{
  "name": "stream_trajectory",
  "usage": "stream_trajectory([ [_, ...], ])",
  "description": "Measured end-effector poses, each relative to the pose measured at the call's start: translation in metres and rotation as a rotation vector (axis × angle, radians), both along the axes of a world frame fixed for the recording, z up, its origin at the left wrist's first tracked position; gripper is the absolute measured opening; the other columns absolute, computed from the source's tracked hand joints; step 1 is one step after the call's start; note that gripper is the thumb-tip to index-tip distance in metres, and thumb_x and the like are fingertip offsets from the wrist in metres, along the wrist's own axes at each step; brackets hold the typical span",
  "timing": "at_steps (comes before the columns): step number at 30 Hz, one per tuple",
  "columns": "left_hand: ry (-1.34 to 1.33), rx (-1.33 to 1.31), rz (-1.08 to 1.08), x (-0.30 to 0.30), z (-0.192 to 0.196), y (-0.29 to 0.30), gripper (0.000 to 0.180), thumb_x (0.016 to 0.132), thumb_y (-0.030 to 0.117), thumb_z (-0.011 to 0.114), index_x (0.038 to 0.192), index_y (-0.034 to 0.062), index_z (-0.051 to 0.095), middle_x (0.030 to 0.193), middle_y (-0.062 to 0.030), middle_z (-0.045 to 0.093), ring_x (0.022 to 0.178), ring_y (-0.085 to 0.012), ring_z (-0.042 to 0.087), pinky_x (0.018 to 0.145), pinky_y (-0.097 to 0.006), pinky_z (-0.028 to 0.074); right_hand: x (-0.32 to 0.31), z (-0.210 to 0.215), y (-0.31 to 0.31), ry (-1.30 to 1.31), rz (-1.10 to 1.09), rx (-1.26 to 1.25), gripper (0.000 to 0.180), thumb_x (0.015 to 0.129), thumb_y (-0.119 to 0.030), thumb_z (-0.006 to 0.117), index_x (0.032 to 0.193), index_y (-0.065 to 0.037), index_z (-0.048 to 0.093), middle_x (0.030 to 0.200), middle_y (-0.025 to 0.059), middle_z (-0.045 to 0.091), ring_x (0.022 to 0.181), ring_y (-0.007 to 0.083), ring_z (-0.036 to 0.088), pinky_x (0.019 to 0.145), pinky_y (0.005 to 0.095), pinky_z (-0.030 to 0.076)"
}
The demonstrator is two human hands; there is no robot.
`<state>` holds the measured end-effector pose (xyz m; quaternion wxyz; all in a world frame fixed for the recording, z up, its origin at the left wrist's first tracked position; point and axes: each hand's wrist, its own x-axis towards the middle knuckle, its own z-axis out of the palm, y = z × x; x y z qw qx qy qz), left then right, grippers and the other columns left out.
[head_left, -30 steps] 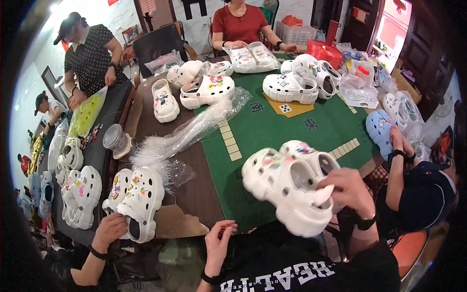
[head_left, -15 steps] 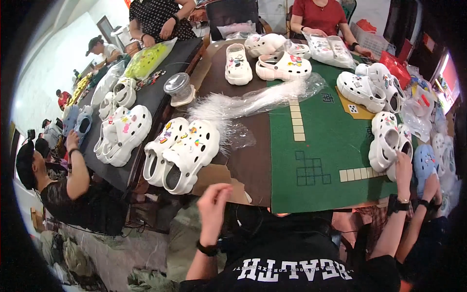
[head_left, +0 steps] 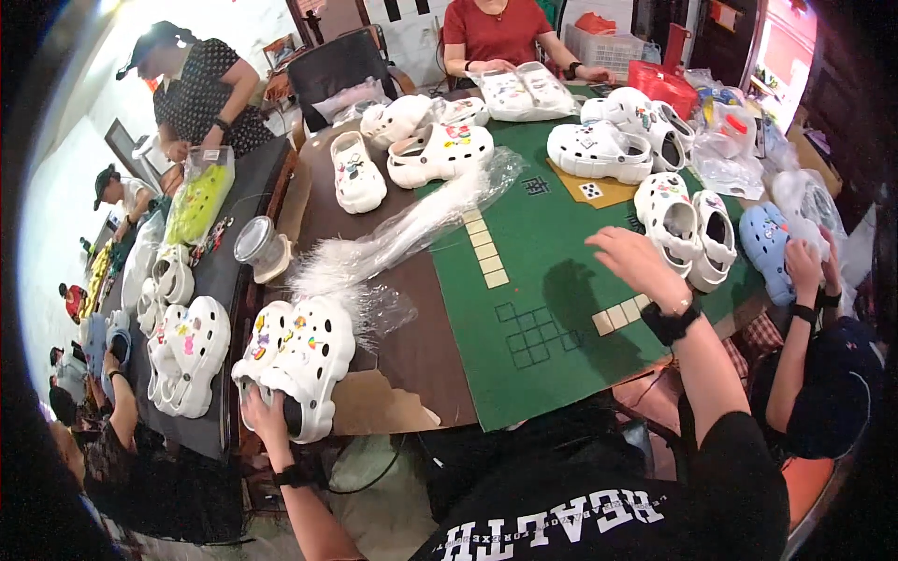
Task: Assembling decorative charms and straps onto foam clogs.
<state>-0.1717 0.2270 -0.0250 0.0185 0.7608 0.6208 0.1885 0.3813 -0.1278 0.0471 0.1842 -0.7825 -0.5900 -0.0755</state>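
- A pair of white clogs [head_left: 299, 360] with coloured charms lies at the near left edge of the table, toes pointing away from the person.
- The person's left hand [head_left: 265, 414] grips the heel end of this pair from below, fingers curled around the strap; the forearm comes up from the lower edge with a dark band at the wrist.
- The right hand [head_left: 631, 264] hovers open above the green mat [head_left: 543, 309], fingers loosely spread and holding nothing, well apart from the gripped pair.
- Just beyond the right hand stands a second pair of white clogs [head_left: 687, 224], near the fingertips but not touching them.
- The mat covers the right part of a brown table [head_left: 412, 346]; a darker table [head_left: 220, 280] adjoins on the left.
- A bundle of clear plastic bags [head_left: 412, 229] stretches across the table between the two pairs.
- A small clear cup [head_left: 257, 245] stands at the left table edge.
- More white clogs [head_left: 440, 154] sit further back, and another pair [head_left: 192, 360] lies on the dark table.
- A blue clog [head_left: 769, 252] is handled by a neighbour on the right.
- Other people sit around the tables in a crowded room.
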Motion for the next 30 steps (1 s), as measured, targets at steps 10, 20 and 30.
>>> stream_trajectory([
  [10,-0.199,0.086,-0.094,0.042,0.026,-0.063,0.041,0.075,0.019,0.077,0.105,-0.0052,0.063,0.099,-0.0259,0.064,0.09,-0.0445,0.061,0.077,-0.047,0.048,0.01,-0.079,0.096,-0.061,0.01,0.079,0.025,0.083,-0.01,0.063,0.106,-0.003,0.057,0.099,0.0141,0.06,0.096,0.0335,0.058,0.083,0.0437,0.049],
  [20,-0.347,-0.052,-0.458,0.168,0.039,-0.201,0.028,0.073,0.011,0.073,0.096,0.0,0.06,0.094,-0.0167,0.06,0.089,-0.0384,0.06,0.072,-0.047,0.048,-0.021,-0.028,0.071,0.759,-0.209,0.188,0.014,0.09,-0.008,0.056,0.093,-0.002,0.068,0.063,0.0053,0.062,0.047,0.0118,0.052,0.046,0.0296,0.041],
  [30,-0.365,-0.115,-0.722,0.223,0.044,-0.232,0.04,0.081,0.015,0.073,0.111,-0.003,0.056,0.107,-0.0199,0.055,0.099,-0.0382,0.055,0.079,-0.046,0.047,-0.146,0.015,-0.003,0.822,-0.103,0.413,0.015,0.093,-0.007,0.059,0.104,-0.001,0.066,0.084,0.0075,0.072,0.07,0.0115,0.066,0.062,0.0266,0.05],
])
